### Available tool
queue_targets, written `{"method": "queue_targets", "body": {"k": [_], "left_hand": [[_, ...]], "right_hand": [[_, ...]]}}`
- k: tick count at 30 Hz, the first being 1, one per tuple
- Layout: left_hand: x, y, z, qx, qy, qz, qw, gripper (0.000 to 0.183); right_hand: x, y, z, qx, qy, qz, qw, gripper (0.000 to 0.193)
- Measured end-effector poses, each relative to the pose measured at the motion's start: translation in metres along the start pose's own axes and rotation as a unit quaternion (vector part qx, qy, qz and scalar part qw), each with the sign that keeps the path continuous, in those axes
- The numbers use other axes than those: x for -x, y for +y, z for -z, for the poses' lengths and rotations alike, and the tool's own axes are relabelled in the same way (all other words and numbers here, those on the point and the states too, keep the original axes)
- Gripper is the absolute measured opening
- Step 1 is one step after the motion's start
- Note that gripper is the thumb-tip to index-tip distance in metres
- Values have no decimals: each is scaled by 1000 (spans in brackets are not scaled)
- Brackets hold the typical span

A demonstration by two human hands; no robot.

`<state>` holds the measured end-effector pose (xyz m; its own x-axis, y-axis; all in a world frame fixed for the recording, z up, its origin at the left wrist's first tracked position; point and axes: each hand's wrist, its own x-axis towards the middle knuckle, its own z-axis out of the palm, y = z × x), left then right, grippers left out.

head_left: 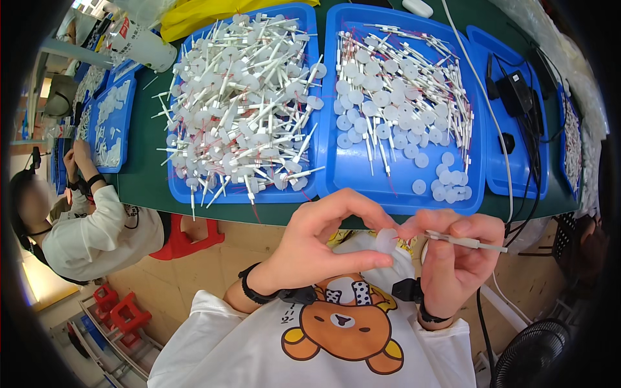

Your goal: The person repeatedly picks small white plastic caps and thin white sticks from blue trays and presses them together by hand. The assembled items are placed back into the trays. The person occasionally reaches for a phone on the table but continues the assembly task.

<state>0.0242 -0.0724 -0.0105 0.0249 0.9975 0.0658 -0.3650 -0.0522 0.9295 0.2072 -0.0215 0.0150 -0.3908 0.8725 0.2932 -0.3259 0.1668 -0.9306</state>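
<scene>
Between thumb and fingers, my left hand [323, 239] pinches a translucent white disc [387, 240]. A short red thread or wire shows at the disc's right side. My right hand [462, 258] grips a thin white stick-like part [467, 242], which points to the right. The fingertips of both hands come close together just in front of the table edge. Ahead, the right blue tray [362, 181] holds loose discs and slim white sticks with red threads. Heaped in the left blue tray [309, 187] are many sticks with discs on them.
A white cable [482, 84] crosses the right tray's side. Another blue tray [517, 174] bears a black adapter [515, 90] and cables. A cup [139, 45] stands at the far left. A co-worker [97, 220] sits at left; a black fan [533, 355] stands lower right.
</scene>
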Motion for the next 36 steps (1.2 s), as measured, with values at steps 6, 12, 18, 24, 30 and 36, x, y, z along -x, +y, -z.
{"method": "queue_targets", "body": {"k": [6, 12, 18, 24, 30, 36], "left_hand": [[-1, 1, 0, -33, 19, 11, 999, 40], [0, 0, 1, -22, 20, -9, 1000, 39], [-2, 3, 7, -75, -24, -16, 997, 44], [-4, 14, 8, -139, -32, -28, 989, 39], [-3, 18, 8, -171, -34, -61, 983, 34], [1, 17, 9, -221, -32, -97, 970, 29]], "right_hand": [[-2, -2, -4, 25, -61, 19, 998, 28], [-8, 6, -2, 128, -57, 22, 990, 30], [-7, -6, 7, 205, -56, -40, 976, 25], [-15, -23, 14, 385, -160, 74, 906, 31], [-9, -37, 9, 512, -231, 137, 816, 33], [-10, -35, 9, 474, -239, 95, 842, 27]]}}
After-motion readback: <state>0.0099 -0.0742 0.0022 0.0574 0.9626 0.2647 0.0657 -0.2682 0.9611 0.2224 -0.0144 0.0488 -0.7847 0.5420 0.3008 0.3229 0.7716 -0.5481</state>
